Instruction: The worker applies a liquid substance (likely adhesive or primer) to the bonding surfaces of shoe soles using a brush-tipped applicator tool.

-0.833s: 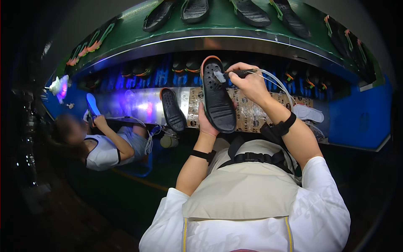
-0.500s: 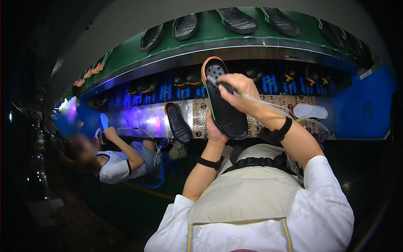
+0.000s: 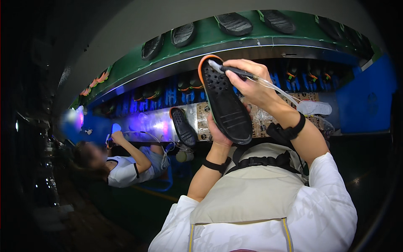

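My left hand [image 3: 218,132] grips a black shoe sole [image 3: 228,110] from beneath, near its lower end. The sole is tilted with its holed end up and away from me. An orange and green edge runs round that end. In my right hand [image 3: 255,82] is a black-handled brush [image 3: 238,71] with a thin clear hose trailing from it. Its pale tip touches the inside of the sole near the upper rim, above the holes. The fingers are pinched round the handle. A second black sole [image 3: 183,127] lies on the bench to the left.
A metal bench [image 3: 157,130], partly covered with taped cardboard [image 3: 265,116], runs across. On it a white sole [image 3: 314,108] lies right. Behind, a green belt [image 3: 201,37] carries several black soles above a shelf of shoes. A co-worker [image 3: 130,166] sits left, holding a blue-lit sole.
The brush has moved up from the holed area's side to the sole's upper rim. The sole has turned slightly, its lower end shifting right. The view has shifted a little.
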Available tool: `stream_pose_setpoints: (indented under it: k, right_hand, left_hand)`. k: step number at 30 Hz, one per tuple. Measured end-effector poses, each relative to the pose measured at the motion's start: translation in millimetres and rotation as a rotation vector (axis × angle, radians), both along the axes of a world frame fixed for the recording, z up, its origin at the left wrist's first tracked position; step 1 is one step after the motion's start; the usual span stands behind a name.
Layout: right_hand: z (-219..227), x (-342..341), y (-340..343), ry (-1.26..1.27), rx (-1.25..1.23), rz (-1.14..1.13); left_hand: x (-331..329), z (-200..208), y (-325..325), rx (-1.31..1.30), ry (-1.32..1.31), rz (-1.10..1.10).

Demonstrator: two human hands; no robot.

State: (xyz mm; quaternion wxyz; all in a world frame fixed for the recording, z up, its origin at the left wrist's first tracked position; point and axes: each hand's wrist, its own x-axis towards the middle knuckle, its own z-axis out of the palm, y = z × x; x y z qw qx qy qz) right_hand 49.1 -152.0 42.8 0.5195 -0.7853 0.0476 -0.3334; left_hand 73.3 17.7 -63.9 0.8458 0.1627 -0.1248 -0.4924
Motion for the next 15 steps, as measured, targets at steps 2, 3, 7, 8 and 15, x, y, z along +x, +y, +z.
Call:
stream_pose_setpoints:
  k: [2, 3, 7, 8, 15]
  right_hand:
    - [-9.6, 14.1, 5.0, -0.207, -0.051, -0.079]
    - [-12.5, 15.9, 8.7, -0.28, -0.27, -0.08]
    - [-11.7, 11.7, 6.7, -0.238, -0.268, 0.373]
    - [-8.3, 7.7, 5.4, -0.238, -0.21, 0.335]
    - [-11.4, 13.6, 15.0, -0.264, -0.433, 0.063]
  left_hand:
    - [-6.2, -8.6, 4.8, 0.123, 0.082, 0.112]
    - [-4.5, -15.7, 7.9, 0.24, 0.171, 0.231]
    - [7.3, -13.8, 15.9, 0.149, 0.159, 0.263]
    - [8.2, -11.2, 15.0, 0.149, 0.139, 0.284]
    - [12.9, -24.5, 18.6, 0.003, 0.238, 0.228]
